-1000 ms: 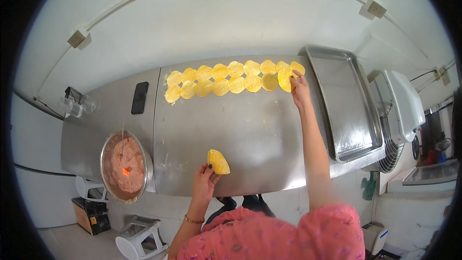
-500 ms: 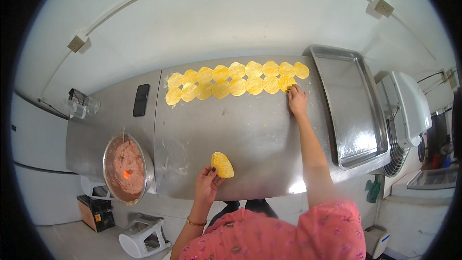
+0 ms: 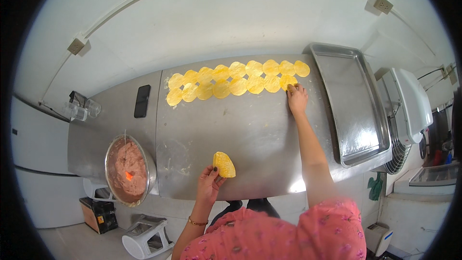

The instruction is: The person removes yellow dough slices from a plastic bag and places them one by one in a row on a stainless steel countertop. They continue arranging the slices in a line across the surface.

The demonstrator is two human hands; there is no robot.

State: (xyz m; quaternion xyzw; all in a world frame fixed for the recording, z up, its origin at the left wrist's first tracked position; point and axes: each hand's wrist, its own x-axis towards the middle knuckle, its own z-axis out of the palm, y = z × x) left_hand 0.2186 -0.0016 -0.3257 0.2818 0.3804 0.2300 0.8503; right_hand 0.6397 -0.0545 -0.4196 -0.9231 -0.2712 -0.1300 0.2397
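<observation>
Thin yellow dough rounds lie flat in two touching rows at the far side of the steel table. My right hand reaches out to the right end of the nearer row. Its bent fingers grip the near edge of the last dough round there and cover part of it. Close to the table's front edge, my left hand pinches a small stack of the same yellow rounds, tilted and slightly curved, between thumb and fingers. How many are in the stack cannot be seen.
At the left, a steel bowl holds pink ground meat with an orange utensil in it. A black phone and clear cups lie beyond. A large metal tray rests at the right, beside a white appliance.
The view has shifted very slightly. The round under my right fingers lies a little flatter in its row. My left hand still holds its stack in the same place.
</observation>
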